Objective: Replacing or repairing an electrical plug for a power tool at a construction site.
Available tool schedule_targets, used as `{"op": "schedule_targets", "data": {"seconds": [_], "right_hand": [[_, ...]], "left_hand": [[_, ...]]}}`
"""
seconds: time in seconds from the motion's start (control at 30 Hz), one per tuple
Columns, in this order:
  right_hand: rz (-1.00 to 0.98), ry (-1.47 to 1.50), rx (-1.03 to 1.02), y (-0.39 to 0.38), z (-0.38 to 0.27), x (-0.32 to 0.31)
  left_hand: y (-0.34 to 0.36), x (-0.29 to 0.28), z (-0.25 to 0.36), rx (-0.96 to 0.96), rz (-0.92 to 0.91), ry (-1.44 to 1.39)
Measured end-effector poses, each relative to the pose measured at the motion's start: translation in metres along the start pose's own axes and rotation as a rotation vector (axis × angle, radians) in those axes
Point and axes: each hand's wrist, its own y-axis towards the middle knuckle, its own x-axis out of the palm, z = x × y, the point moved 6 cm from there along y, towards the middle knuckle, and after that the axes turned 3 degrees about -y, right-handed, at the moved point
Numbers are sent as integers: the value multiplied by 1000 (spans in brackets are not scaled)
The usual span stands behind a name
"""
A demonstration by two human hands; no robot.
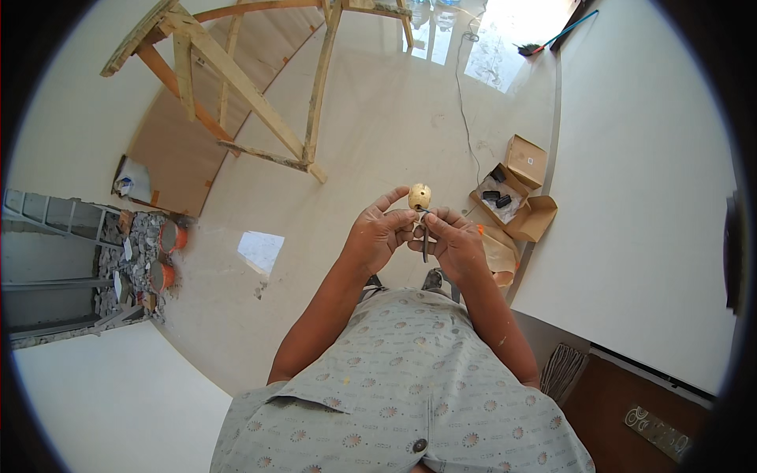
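Both my hands are raised in front of my body. My left hand (382, 229) grips a small cream, rounded fitting (419, 195) with dark holes, its fingers behind and under it. A short dark cord or strip (426, 246) runs down from the fitting's underside, and my right hand (449, 240) pinches it just below the fitting. The far end of the cord hangs between my hands. Exactly what the fitting is, I cannot tell.
An open cardboard box (536, 217) with black parts lies at right near a white wall. A wooden trestle (256, 98) stands at upper left. Rubble (142, 236), orange buckets (164, 276) and a ladder (55, 213) are at left. A broom (528, 49) and loose cable (467, 118) lie beyond.
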Motion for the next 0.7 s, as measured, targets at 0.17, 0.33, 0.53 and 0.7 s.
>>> {"op": "schedule_targets", "data": {"seconds": [0.17,0.33,0.53,0.7], "right_hand": [[-88,177,31,7,3,0],[-93,229,52,12,4,2],[-46,214,52,18,4,0],[-8,88,111,29,-6,2]], "left_hand": [[8,-5,-3,-39,-49,-92],[13,-6,-5,-62,-32,-166],[18,-12,0,3,5,-19],[20,-12,4,-5,56,322]]}}
